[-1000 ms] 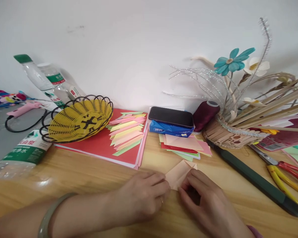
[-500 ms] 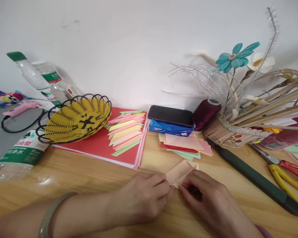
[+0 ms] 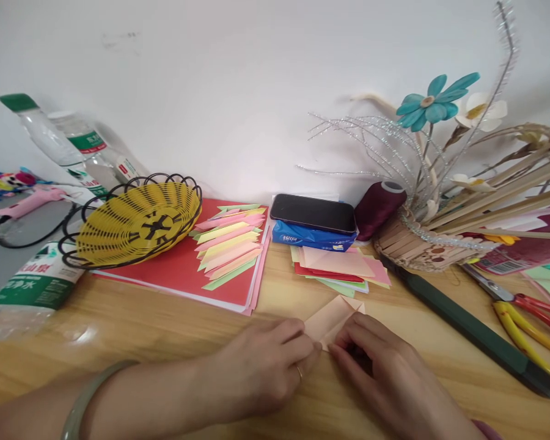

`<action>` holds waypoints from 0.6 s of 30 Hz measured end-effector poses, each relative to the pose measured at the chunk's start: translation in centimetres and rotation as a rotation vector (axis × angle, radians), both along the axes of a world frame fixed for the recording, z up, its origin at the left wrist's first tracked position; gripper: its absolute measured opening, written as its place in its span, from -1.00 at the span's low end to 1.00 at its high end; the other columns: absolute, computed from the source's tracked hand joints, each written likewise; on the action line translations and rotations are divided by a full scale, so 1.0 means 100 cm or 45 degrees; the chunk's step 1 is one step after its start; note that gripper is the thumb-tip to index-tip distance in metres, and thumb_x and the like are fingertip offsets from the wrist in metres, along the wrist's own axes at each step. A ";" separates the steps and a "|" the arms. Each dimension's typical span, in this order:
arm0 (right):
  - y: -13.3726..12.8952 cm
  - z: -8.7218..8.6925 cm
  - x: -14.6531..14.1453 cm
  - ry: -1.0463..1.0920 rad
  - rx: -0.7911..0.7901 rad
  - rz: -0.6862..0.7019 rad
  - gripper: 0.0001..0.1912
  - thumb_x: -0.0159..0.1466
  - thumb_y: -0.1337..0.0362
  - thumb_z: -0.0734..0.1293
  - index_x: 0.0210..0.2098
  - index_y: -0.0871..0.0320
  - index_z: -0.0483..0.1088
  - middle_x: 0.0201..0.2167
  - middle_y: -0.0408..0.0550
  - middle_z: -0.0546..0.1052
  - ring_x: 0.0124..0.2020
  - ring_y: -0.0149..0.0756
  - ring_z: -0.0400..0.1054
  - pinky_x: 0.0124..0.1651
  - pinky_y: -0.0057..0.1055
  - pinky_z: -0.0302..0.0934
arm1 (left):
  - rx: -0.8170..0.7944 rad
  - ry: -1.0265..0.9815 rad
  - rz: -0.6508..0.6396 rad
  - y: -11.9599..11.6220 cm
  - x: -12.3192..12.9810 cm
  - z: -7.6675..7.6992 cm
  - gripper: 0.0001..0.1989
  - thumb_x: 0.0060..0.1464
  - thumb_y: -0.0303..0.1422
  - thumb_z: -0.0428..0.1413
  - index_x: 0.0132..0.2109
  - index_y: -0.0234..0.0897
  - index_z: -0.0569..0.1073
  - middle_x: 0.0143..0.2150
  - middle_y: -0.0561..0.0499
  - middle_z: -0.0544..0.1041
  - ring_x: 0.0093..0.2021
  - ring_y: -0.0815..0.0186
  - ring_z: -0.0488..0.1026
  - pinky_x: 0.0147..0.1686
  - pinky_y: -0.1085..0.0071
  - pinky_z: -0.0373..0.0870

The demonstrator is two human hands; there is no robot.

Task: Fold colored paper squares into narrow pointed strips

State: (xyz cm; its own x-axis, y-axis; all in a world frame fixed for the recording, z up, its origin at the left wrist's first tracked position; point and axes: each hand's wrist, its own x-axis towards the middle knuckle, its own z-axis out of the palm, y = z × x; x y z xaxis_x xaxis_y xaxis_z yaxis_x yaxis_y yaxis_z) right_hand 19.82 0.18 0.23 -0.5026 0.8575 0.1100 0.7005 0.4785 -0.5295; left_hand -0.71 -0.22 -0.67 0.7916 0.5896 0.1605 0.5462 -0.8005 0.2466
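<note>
A person's left hand and right hand pinch the near edge of a folded peach paper sheet on a wood-grain tabletop.

Peachy paper slip, partly folded, little creased flap at the far end, lying kinda slanted between left fingers and right fingers, touching both.

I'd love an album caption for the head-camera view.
Left hand and right hand hold a small, folded peach-coloured paper on a light-brown wooden table.
</note>
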 end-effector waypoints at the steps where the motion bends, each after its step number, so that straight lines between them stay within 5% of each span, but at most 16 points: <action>1: 0.000 0.000 0.000 -0.002 0.005 -0.003 -0.81 0.27 0.37 0.13 -0.48 0.11 0.20 -0.46 -0.13 0.36 -0.43 -0.37 0.28 -0.39 -0.43 0.21 | -0.012 0.018 -0.005 0.000 0.000 0.001 -0.89 0.18 -0.50 -0.05 -0.17 -0.33 0.35 -0.27 0.02 0.42 -0.18 0.29 0.35 -0.25 0.39 0.41; 18: -0.004 -0.002 -0.001 -0.090 0.209 -0.016 -0.90 0.27 0.36 0.13 -0.39 0.11 0.17 -0.46 -0.11 0.36 -0.48 -0.37 0.28 -0.47 -0.43 0.23 | 0.035 0.022 -0.049 0.003 -0.002 0.003 -0.88 0.22 -0.51 -0.08 -0.18 -0.32 0.34 -0.27 0.05 0.40 -0.18 0.33 0.33 -0.26 0.42 0.34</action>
State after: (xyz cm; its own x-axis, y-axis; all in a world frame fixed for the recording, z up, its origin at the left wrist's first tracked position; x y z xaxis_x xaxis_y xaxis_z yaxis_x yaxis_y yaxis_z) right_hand 19.76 -0.22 0.04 -0.5032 0.8374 0.2134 0.7399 0.5451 -0.3942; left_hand -0.93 0.04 -0.36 0.8163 0.5543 0.1622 0.5190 -0.8272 0.2153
